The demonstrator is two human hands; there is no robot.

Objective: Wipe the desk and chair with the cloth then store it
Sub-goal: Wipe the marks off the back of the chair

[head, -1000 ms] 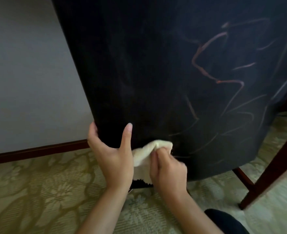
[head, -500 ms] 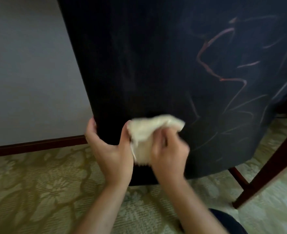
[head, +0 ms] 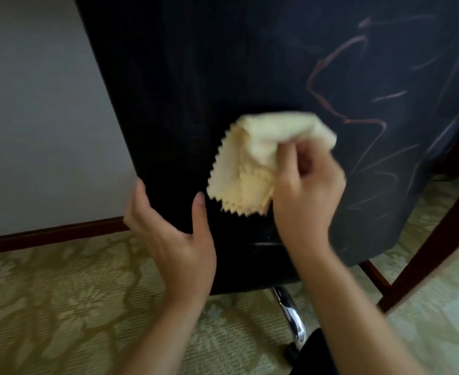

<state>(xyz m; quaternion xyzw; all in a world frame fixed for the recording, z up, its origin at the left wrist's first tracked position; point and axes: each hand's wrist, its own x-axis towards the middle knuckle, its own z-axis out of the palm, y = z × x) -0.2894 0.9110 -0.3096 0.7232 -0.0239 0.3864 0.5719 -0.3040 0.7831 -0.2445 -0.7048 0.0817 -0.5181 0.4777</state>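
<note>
**Cloth pressed to the back of the chair**

The cloth [head: 252, 161], pale yellow with zigzag-cut edges, sits bunched against the black backrest of the chair [head: 196, 77], low down and near its middle. The right hand [head: 306, 193] grips it, fingers curled round the upper folds, while the loose lower layers hang to the left of the palm. The left hand [head: 174, 234] clasps the backrest's left edge: the thumb lies flat on the dark surface just beside the cloth's lowest corner and the fingers wrap behind the edge. Reddish scuff lines [head: 331, 85] streak the backrest to the right of the cloth. Below, 1 chrome chair leg [head: 290, 312] stands on the patterned green carpet [head: 60, 307]. A dark wooden desk leg [head: 425, 255] slants at the right. I can read no writing, brand or label anywhere.
</note>
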